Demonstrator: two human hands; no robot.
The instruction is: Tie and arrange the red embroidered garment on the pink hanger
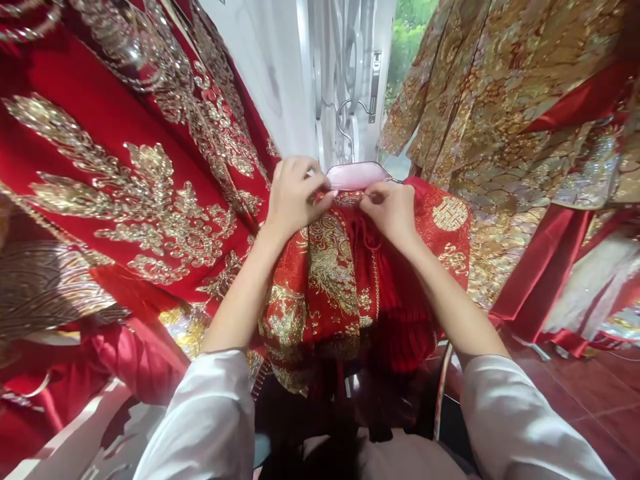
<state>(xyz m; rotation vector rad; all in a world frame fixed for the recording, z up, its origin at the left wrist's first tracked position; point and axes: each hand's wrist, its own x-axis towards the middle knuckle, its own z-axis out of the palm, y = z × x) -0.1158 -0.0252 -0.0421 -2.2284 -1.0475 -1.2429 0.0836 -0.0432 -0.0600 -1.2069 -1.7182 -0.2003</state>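
Observation:
A red jacket with gold embroidery (330,260) hangs in front of me on a wire hanger (345,120). Pale pink lining (360,175) shows inside its neck opening. My left hand (299,190) is closed on the left side of the jacket's collar, thumb pressed toward the fingers. On the collar's other side my right hand (389,205) pinches the edge between thumb and fingers. A thin red tie dangles below the right hand. Gold bird-like embroidery runs down the jacket's front, and a round gold motif sits on its right shoulder.
A red garment with beaded gold embroidery (160,193) hangs close on the left. On the right hang gold patterned garments (465,87) and red satin strips (545,267). Behind the hanger stands a white door or gate (285,73) with a latch. Reddish floor tiles (600,393) show at lower right.

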